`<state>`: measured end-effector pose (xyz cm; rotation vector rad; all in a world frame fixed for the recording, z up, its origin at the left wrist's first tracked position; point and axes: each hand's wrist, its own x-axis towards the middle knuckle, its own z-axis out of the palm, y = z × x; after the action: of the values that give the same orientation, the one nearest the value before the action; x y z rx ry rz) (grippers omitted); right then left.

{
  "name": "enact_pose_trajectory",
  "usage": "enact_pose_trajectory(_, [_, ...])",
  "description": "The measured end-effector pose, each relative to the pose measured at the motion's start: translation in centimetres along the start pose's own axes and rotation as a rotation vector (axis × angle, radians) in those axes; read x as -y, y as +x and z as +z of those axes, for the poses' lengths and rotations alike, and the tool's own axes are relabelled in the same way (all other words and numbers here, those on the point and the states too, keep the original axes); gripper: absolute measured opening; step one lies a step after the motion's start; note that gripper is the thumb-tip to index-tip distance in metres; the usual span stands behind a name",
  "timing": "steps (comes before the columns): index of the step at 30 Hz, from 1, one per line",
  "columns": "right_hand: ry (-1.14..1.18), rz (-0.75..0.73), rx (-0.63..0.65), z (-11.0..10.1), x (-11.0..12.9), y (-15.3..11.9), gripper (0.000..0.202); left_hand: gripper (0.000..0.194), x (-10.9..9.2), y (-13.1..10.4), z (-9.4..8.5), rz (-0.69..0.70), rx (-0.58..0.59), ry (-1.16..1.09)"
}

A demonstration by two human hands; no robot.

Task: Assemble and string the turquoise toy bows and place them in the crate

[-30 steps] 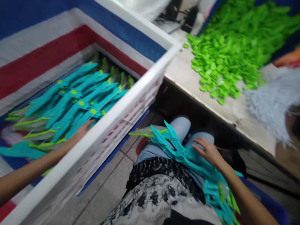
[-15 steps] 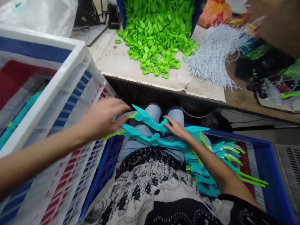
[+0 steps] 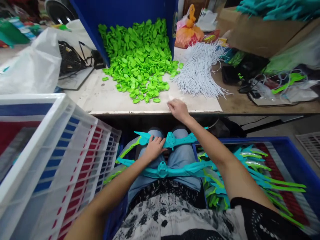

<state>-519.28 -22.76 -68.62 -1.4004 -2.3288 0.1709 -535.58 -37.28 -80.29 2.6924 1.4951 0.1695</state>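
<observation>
Across my lap lie two turquoise bow-shaped plastic parts with lime-green and clear tips, a front one and a rear one. My left hand rests over the left arm of the front part, its fingers wrapped on it. Over the table's front edge is my right hand, fingers drawn together beside the loose green pieces; anything between the fingertips is too small to make out. Behind it a bundle of thin white strands lies on the table.
A white basket stands at the left. To the right, a blue crate holds several turquoise and green parts. A blue bin lies tipped at the back of the table, near an orange bag and a cardboard box.
My left hand has moved right onto the front turquoise part. My right hand has left that part and reached forward to the table edge. The view has shifted.
</observation>
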Motion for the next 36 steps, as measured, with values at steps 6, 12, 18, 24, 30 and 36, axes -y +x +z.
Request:
enact_pose_trajectory(6, [-0.004,0.152,-0.088,1.9,-0.2,11.9,0.03,0.052,0.6,0.8,1.1,-0.059,-0.073,-0.077])
enact_pose_trajectory(12, [0.015,0.16,-0.104,1.3,-0.6,9.8,0.023,0.051,1.5,0.6,1.0,-0.037,-0.095,-0.158])
enact_pose_trajectory(18, [0.131,0.382,0.032,-1.3,-3.7,6.8,0.02,0.051,1.0,0.9,0.8,-0.034,-0.094,-0.172])
enact_pose_trajectory(24, [0.394,0.392,0.098,-0.9,-3.7,5.8,0.031,0.052,0.8,1.0,0.7,-0.041,-0.092,-0.165])
enact_pose_trajectory(30, [0.127,0.159,0.132,-1.5,-1.1,4.1,0.034,0.056,0.8,1.2,0.5,-0.058,-0.06,-0.149])
enact_pose_trajectory(36, [-0.093,-0.017,0.113,-1.5,-1.6,2.9,0.037,0.065,0.8,1.4,0.1,-0.047,-0.045,-0.118])
